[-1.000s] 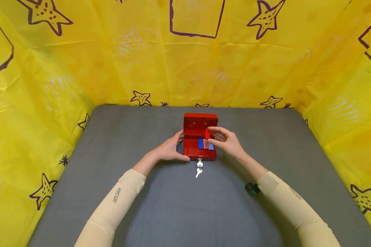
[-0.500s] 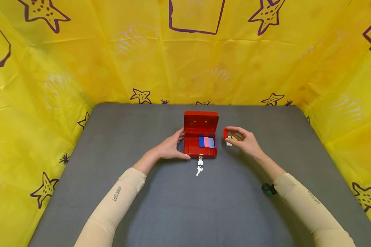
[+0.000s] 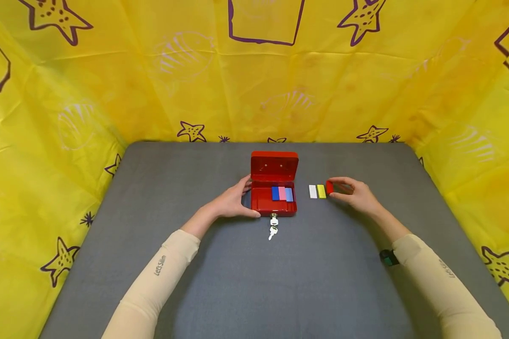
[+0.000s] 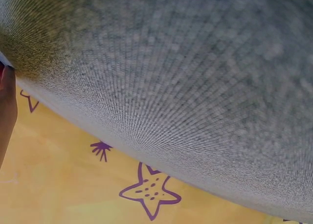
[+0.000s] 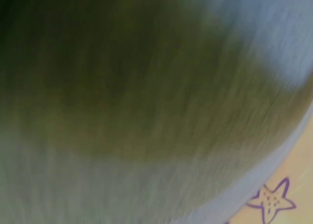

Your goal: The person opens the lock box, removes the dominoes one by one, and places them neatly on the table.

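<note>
A red cash box (image 3: 263,201) stands on the grey table with its lid (image 3: 274,168) raised. My left hand (image 3: 230,202) grips its left side, thumb at the front corner and fingers toward the back. Inside, at the right, lie a dark blue block (image 3: 275,193), a pink block (image 3: 282,193) and a light blue block (image 3: 289,195) side by side. To the right of the box, my right hand (image 3: 360,195) pinches a red block (image 3: 329,188) between thumb and fingers, close beside a yellow block (image 3: 321,191). A white block (image 3: 313,191) lies left of the yellow one.
Keys (image 3: 273,231) hang from the lock at the front of the box. Yellow patterned cloth (image 3: 246,94) surrounds the grey table (image 3: 254,282) at the back and sides. Both wrist views show mostly table surface; the right one is blurred.
My right hand has carried the red block out of the box and rightward, past the white and yellow blocks, down to table level. My left hand has stayed at the box.
</note>
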Available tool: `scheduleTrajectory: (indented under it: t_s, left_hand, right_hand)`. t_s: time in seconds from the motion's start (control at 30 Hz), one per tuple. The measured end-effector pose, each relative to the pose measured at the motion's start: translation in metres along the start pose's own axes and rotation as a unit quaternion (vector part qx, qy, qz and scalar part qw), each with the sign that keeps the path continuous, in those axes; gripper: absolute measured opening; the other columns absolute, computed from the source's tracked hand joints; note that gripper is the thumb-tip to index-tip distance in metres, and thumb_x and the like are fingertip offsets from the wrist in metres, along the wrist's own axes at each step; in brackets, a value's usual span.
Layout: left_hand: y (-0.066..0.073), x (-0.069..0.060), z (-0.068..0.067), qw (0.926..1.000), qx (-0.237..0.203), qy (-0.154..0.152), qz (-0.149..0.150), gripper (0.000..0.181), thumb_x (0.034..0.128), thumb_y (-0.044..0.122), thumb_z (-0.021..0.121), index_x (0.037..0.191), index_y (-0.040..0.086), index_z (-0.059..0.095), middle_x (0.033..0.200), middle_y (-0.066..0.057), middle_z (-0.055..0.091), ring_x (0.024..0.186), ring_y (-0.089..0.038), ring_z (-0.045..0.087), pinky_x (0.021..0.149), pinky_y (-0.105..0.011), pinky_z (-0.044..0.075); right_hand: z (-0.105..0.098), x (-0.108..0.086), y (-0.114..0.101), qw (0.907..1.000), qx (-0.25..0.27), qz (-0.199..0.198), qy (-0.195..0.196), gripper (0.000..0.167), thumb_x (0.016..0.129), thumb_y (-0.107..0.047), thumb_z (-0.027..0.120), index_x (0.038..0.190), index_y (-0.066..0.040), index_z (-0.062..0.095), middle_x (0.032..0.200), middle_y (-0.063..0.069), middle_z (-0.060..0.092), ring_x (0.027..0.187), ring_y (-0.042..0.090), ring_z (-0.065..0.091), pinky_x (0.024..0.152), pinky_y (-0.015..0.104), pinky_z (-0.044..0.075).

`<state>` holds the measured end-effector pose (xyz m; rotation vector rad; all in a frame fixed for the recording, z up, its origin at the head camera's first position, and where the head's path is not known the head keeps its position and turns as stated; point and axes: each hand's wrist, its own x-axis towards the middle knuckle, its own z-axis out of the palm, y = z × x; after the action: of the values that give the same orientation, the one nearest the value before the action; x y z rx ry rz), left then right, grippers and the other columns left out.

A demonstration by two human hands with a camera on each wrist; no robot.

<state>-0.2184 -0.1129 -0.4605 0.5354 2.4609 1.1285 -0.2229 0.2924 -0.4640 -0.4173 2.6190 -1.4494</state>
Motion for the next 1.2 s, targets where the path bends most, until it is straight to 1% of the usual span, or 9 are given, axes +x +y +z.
scheduleTrajectory:
  t_s: [0.13,0.27,0.37,0.53,0.63,0.8,1.0,1.1,1.2]
  left_hand:
    - [0.0,0.0,0.002,1.0,0.002,-0.001,-0.002,0.119,0.0683,0.039,0.087,0.156,0.017,0.01,0.152,-0.007,0.034,0.136,-0.022,0.038,0.104,-0.042,0.042]
    - [0.001,0.0,0.003,1.0,0.003,-0.003,-0.001,0.119,0.068,0.04,0.087,0.156,0.017,0.01,0.152,-0.007,0.034,0.136,-0.022,0.038,0.104,-0.042,0.042]
    - [0.002,0.001,0.005,1.0,0.003,-0.007,0.003,0.118,0.068,0.039,0.087,0.156,0.018,0.011,0.151,-0.006,0.034,0.136,-0.022,0.038,0.103,-0.042,0.043]
    - [0.001,0.001,0.008,0.9999,0.001,-0.011,0.009,0.119,0.0685,0.039,0.087,0.156,0.017,0.01,0.151,-0.006,0.034,0.136,-0.022,0.038,0.103,-0.041,0.043]
    - [0.0,0.0,0.004,0.9999,0.004,-0.005,0.012,0.118,0.069,0.038,0.087,0.156,0.016,0.01,0.151,-0.007,0.035,0.135,-0.023,0.039,0.104,-0.041,0.043]
    - [0.0,0.004,0.0,0.9999,0.004,-0.003,0.014,0.118,0.0691,0.039,0.087,0.156,0.016,0.01,0.151,-0.007,0.034,0.136,-0.022,0.039,0.104,-0.041,0.042]
    - [0.002,0.01,0.002,0.9996,0.0,-0.003,0.029,0.118,0.0685,0.041,0.087,0.156,0.016,0.011,0.151,-0.007,0.034,0.135,-0.022,0.039,0.105,-0.041,0.041]
    - [0.0,0.006,0.003,0.9997,0.0,-0.003,0.024,0.119,0.0682,0.041,0.087,0.156,0.016,0.011,0.152,-0.007,0.034,0.136,-0.022,0.039,0.105,-0.042,0.042]
    - [-0.002,0.001,0.001,0.9999,0.002,0.003,0.015,0.119,0.0674,0.04,0.088,0.156,0.016,0.011,0.152,-0.007,0.035,0.136,-0.023,0.039,0.104,-0.042,0.042]
  right_hand:
    - [-0.005,0.0,0.007,0.9972,-0.072,-0.016,-0.013,0.046,0.086,-0.02,0.076,0.128,-0.007,0.062,0.129,0.013,0.06,0.124,0.031,0.054,0.101,0.039,0.043]
    - [-0.007,-0.001,0.008,0.9879,-0.144,-0.049,-0.03,0.045,0.085,-0.021,0.078,0.126,-0.009,0.064,0.126,0.011,0.062,0.121,0.028,0.055,0.102,0.041,0.043]
    - [-0.009,-0.003,0.009,0.9819,-0.171,-0.071,-0.039,0.045,0.084,-0.018,0.078,0.126,-0.008,0.064,0.125,0.013,0.062,0.119,0.031,0.056,0.1,0.046,0.043]
    - [-0.009,-0.003,0.007,0.9761,-0.19,-0.094,-0.048,0.046,0.083,-0.013,0.078,0.126,-0.004,0.064,0.123,0.015,0.063,0.116,0.034,0.056,0.098,0.053,0.043]
    - [-0.01,0.004,0.004,0.9727,-0.195,-0.11,-0.059,0.047,0.083,-0.01,0.078,0.127,-0.003,0.062,0.124,0.017,0.062,0.116,0.036,0.056,0.098,0.054,0.042]
    - [-0.014,0.01,0.001,0.9664,-0.21,-0.129,-0.074,0.05,0.083,-0.009,0.077,0.13,-0.001,0.059,0.127,0.02,0.059,0.116,0.038,0.054,0.098,0.056,0.042]
    - [-0.017,0.004,-0.004,0.9682,-0.205,-0.136,-0.046,0.052,0.081,-0.011,0.08,0.129,-0.002,0.06,0.127,0.015,0.06,0.115,0.032,0.054,0.096,0.054,0.042]
    - [-0.012,0.003,-0.007,0.9702,-0.191,-0.142,-0.043,0.051,0.081,-0.012,0.08,0.128,-0.002,0.061,0.125,0.015,0.061,0.114,0.032,0.055,0.095,0.053,0.044]
    - [-0.005,0.006,-0.01,0.9724,-0.181,-0.141,-0.039,0.05,0.082,-0.013,0.079,0.128,-0.002,0.061,0.125,0.013,0.062,0.114,0.03,0.056,0.096,0.048,0.046]
